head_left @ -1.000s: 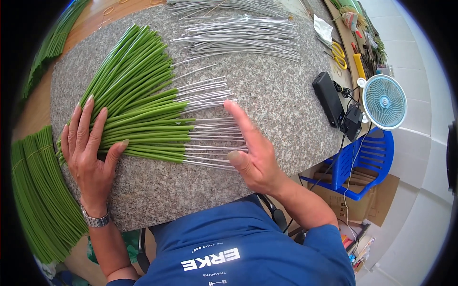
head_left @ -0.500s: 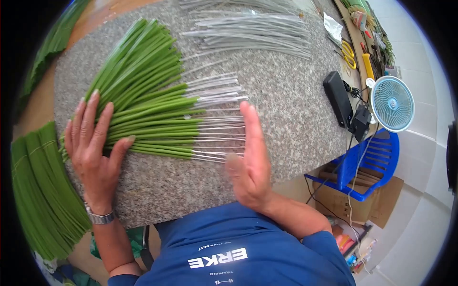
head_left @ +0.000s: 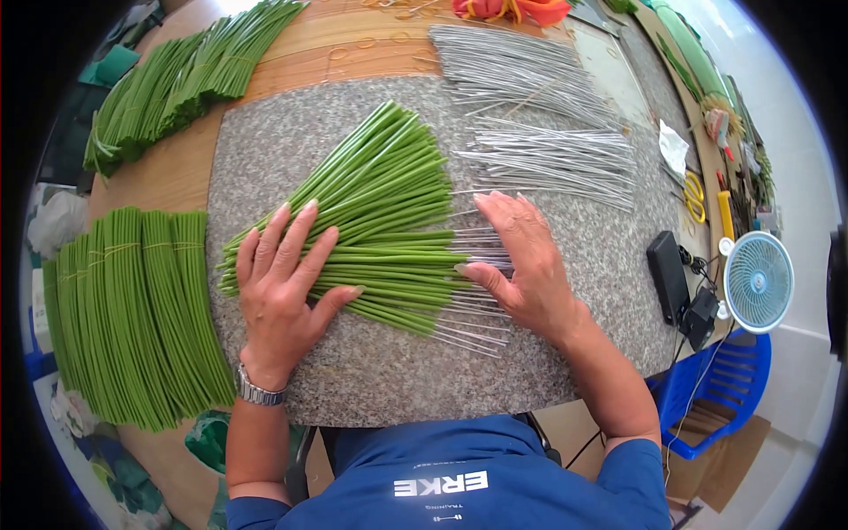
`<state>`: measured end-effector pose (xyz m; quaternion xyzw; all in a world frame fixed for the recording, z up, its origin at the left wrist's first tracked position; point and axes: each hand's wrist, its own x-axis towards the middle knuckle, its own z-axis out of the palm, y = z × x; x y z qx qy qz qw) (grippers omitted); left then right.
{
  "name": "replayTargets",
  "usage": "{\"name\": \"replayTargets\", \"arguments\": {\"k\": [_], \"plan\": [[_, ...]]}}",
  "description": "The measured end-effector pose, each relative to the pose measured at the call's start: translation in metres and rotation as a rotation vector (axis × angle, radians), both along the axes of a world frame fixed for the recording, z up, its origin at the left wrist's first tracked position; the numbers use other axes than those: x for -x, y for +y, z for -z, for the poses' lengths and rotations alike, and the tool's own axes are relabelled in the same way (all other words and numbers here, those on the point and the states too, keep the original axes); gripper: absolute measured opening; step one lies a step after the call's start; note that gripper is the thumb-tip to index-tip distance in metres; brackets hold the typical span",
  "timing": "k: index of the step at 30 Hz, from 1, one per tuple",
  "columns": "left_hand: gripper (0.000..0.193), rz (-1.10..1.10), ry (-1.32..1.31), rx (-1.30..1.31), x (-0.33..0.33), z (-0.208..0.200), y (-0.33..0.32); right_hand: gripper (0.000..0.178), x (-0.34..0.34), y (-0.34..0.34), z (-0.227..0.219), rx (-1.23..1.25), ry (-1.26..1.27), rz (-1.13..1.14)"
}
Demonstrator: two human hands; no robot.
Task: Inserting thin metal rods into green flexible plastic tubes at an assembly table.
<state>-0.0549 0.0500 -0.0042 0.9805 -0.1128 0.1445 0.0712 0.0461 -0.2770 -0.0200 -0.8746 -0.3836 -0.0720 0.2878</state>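
A fan of green artificial flower stems (head_left: 389,203) lies on the speckled stone slab in front of me. Thin metal wires (head_left: 468,331) stick out of the right ends of many stems. My left hand (head_left: 283,296) rests on the left part of the fan, its fingers spread over the stems and its thumb apart. At the right side, my right hand (head_left: 530,269) is over the wires, fingers stretched out and thumb apart, with the thumb tip by the stem ends. Part of the wires is hidden under that hand.
Bundled green stems (head_left: 132,309) are at the left, with more bundles (head_left: 194,84) at the far left. Loose metal wires (head_left: 556,159) lie in two piles beyond my right hand. Yellow-handled scissors (head_left: 694,196), a black box (head_left: 668,276) and a small fan (head_left: 760,281) are at the right.
The view has shifted, so more of the far table and left bundles shows. My right hand has moved from beside the wire ends to over the wires. My left hand stays on the stems.
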Motion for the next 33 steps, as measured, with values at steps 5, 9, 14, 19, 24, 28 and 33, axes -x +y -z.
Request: {"name": "replayTargets", "arguments": {"k": [5, 9, 14, 19, 24, 28, 33], "plan": [[0.069, -0.003, -0.003, 0.010, -0.002, -0.003, -0.002, 0.079, 0.002, 0.001, 0.002, -0.014, -0.047, -0.017], [0.069, -0.002, 0.004, 0.035, -0.003, -0.006, -0.001, 0.085, 0.000, 0.000, 0.003, 0.082, -0.094, 0.005], [0.072, -0.006, 0.050, 0.032, -0.002, -0.017, -0.005, 0.086, 0.007, -0.002, -0.003, 0.118, -0.072, -0.038], [0.086, 0.148, 0.125, 0.088, -0.002, -0.033, -0.036, 0.068, 0.019, -0.005, -0.009, 0.065, -0.063, -0.100], [0.098, 0.398, 0.313, 0.078, -0.007, -0.030, -0.057, 0.060, 0.024, -0.005, -0.010, 0.072, -0.014, -0.137], [0.098, 0.417, 0.338, 0.060, -0.009, -0.027, -0.054, 0.051, 0.025, -0.006, -0.011, 0.030, 0.054, -0.170], [0.096, 0.392, 0.314, 0.098, -0.006, -0.026, -0.057, 0.032, 0.007, -0.015, -0.010, -0.021, 0.103, -0.147]]}}
